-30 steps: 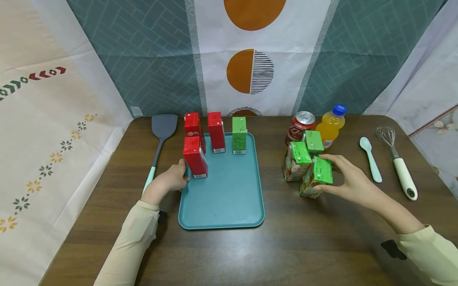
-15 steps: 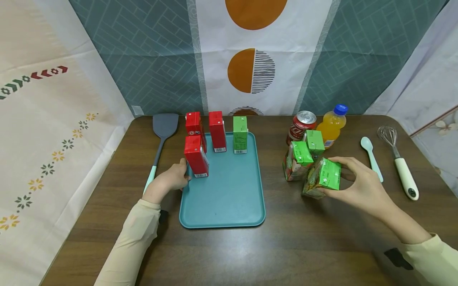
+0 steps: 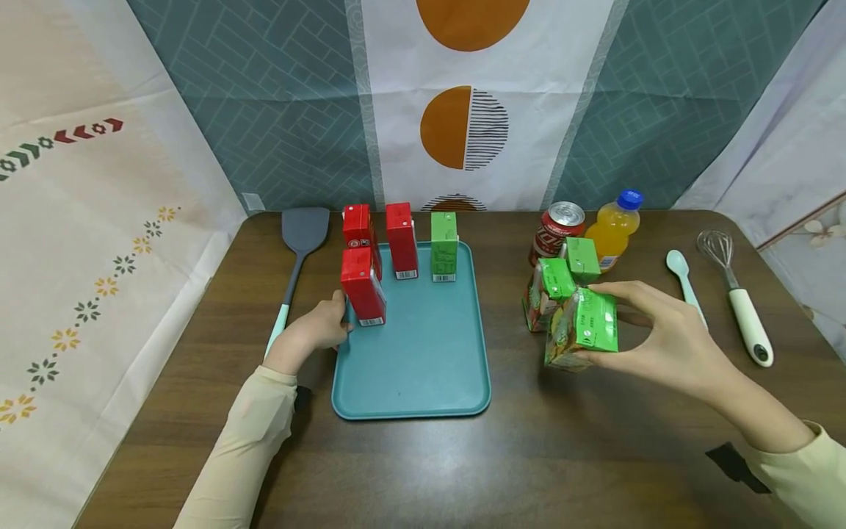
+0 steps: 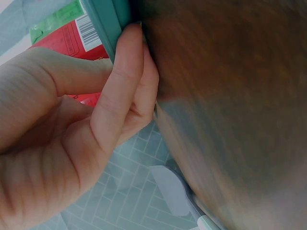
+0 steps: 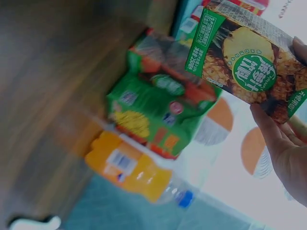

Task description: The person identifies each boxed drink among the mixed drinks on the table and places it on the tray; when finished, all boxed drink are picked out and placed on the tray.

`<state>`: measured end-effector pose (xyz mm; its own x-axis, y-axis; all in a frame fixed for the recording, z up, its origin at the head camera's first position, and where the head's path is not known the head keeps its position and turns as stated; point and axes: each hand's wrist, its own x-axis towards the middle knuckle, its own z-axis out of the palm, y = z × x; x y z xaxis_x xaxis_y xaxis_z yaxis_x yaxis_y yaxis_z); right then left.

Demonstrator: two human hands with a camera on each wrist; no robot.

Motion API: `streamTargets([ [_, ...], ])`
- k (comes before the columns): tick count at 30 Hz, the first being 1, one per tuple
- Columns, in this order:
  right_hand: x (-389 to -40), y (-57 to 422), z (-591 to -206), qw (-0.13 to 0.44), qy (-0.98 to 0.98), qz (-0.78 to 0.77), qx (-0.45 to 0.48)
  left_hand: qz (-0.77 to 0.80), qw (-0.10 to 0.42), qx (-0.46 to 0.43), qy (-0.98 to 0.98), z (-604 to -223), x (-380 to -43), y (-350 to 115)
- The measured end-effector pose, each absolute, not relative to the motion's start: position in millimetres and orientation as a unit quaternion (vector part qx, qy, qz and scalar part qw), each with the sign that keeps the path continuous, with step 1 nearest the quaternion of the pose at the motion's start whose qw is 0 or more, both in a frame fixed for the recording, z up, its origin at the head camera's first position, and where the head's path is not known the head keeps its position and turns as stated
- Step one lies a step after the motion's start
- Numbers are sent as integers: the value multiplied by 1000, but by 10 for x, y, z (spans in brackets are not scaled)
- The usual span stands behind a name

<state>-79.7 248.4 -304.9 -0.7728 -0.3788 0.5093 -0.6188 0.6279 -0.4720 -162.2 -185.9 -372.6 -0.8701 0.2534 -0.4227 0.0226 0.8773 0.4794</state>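
Note:
My left hand (image 3: 316, 325) pinches the left rim of a teal tray (image 3: 423, 367); in the left wrist view the thumb lies over the edge and the curled fingers are beneath it. Red drink cartons stand at the tray's left and back: a front one (image 3: 363, 290), a back-left one (image 3: 358, 229) and a third (image 3: 401, 242), beside a green carton (image 3: 443, 250). On the right, my right hand (image 3: 667, 342) grips a green-topped pineapple juice carton (image 5: 244, 60) between thumb and fingers, raised off the table. Two more green-topped cartons, one nearer (image 3: 552, 290) and one behind (image 3: 581, 258), stand just beyond it.
Behind the green-topped cartons are a red soda can (image 3: 558, 229) and an orange drink bottle (image 3: 615, 231). A pale green spoon (image 3: 679, 272) and a whisk (image 3: 743, 316) lie at the right. A grey turner (image 3: 304, 231) lies left of the tray.
My right hand has taken the pineapple juice carton up from the table. It first tilted and shifted right, then moved back left. My left hand stays on the tray's rim.

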Motion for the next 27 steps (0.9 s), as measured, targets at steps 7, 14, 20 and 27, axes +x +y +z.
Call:
streamTargets([
  [7, -958, 2158, -2983, 183, -872, 337, 306, 241, 244, 73, 936, -3714, -1617, -1869],
  [14, -1211, 1821, -2999, 124, -873, 369, 293, 243, 245, 68, 936, -3713, -1634, -1867],
  [20, -1411, 1526, -3090, 71, -846, 427, 311, 244, 247, 67, 935, -3715, -1635, -1853],
  [27, -1601, 1184, -3241, 34, -843, 431, 320, 243, 237, 71, 938, -3706, -1611, -1868],
])
